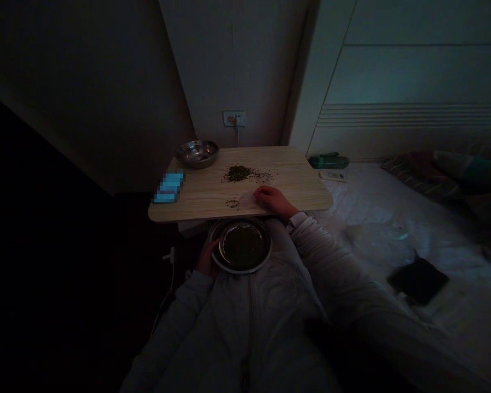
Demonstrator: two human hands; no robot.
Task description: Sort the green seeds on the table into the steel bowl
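Observation:
My left hand grips the left rim of a round metal bowl held at my lap, just below the table's front edge. Small dark green grains, like mung beans, cover its bottom. On the table my right hand is closed, its fingers pinched together by a pale, translucent patch that is too dim to name. What lies between those fingertips I cannot make out. Left of this patch are a few scattered grains. Farther back sits a larger heap of grains, with loose ones spread to its right.
The small wooden table carries an empty-looking metal bowl at back left and a blurred-out phone at left. Right, on the bed, lie a green bottle, a remote, a plastic bag and a dark flat object.

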